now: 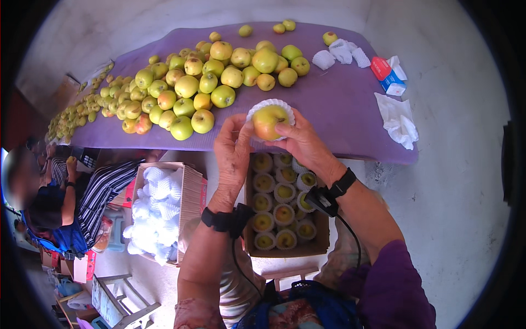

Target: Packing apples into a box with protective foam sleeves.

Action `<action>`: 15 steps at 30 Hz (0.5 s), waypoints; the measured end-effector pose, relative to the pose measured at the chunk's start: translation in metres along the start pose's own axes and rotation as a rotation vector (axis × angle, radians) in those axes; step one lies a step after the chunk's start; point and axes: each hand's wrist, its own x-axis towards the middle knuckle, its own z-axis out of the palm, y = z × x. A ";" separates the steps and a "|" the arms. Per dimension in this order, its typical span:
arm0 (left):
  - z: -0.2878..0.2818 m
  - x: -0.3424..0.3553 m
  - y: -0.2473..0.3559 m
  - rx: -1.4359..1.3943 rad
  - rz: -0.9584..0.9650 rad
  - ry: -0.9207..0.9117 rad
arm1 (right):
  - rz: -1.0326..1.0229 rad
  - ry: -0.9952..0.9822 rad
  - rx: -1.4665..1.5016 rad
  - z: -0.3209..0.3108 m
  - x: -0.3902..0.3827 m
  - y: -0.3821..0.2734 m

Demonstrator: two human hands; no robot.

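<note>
Between my hands, above the front edge of the purple mat, is a yellow apple with a reddish blush in a white foam net sleeve. My left hand grips the net at its left side, fingers curled. My right hand holds apple and net from the right, thumb over the fruit. Below them, a cardboard box holds several rows of net-wrapped apples. A heap of bare apples lies on the mat's left part.
Left of the box, a carton holds white foam nets. A seated co-worker is at far left, near a wooden stool. Loose foam nets, a red-and-blue packet and white paper lie at the mat's right.
</note>
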 end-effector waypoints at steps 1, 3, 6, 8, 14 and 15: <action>-0.001 0.001 0.001 0.003 0.002 0.005 | 0.016 -0.002 -0.003 0.000 0.001 0.001; -0.002 0.000 0.003 0.078 0.006 0.094 | 0.041 -0.011 0.014 0.004 0.001 0.000; -0.005 0.003 -0.001 0.209 0.028 0.129 | 0.044 0.006 0.026 0.006 0.001 0.003; -0.004 0.002 0.001 0.284 0.071 0.134 | 0.023 0.027 0.020 0.008 0.001 0.005; 0.002 -0.006 0.005 0.255 0.206 0.198 | -0.077 0.073 0.025 0.012 0.003 0.006; 0.001 -0.006 0.004 0.223 0.245 0.194 | -0.044 0.040 0.058 0.013 0.003 0.004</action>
